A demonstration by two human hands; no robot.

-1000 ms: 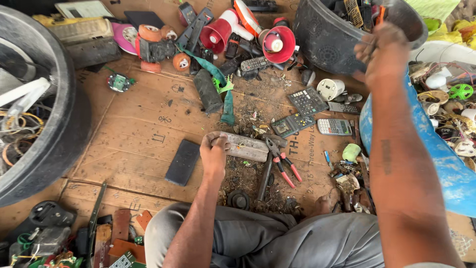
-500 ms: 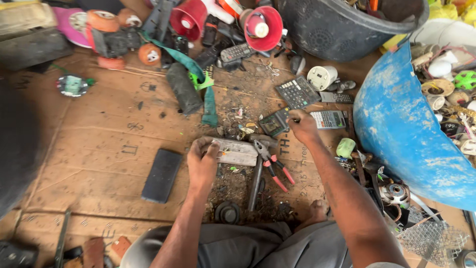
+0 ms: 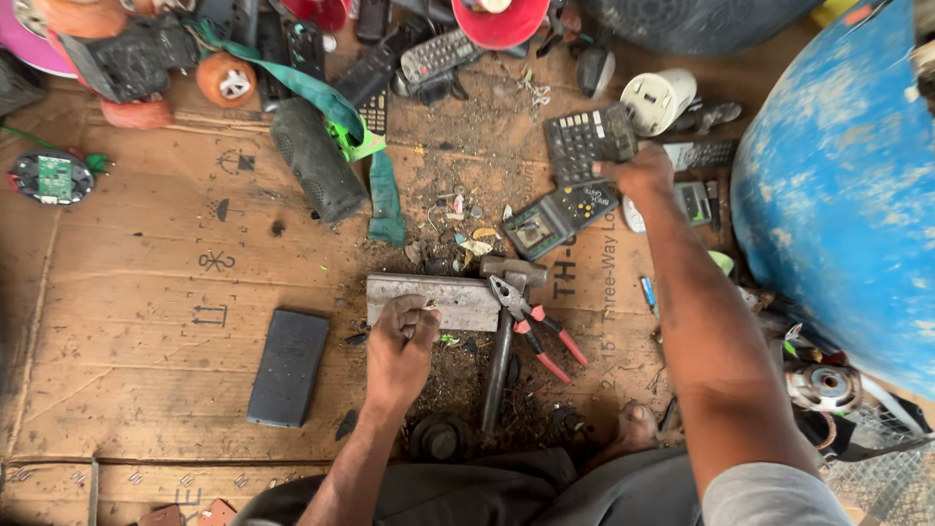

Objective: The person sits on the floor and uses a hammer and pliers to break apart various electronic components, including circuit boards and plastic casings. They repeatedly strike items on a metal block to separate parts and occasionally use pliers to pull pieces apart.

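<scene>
Left hand (image 3: 399, 346) has its fingers curled in, pinching some tiny bit I can't make out, knuckles resting on the front edge of a flat metal bar (image 3: 433, 299) lying on the cardboard (image 3: 146, 321). Right hand (image 3: 638, 175) is stretched out, fingers closed around the lower edge of a dark calculator (image 3: 587, 141). A second calculator (image 3: 557, 218) sits just below it. Hammer (image 3: 506, 331) and red-handled pliers (image 3: 531, 321) lie right beside the bar, black phone (image 3: 288, 367) off to the left.
</scene>
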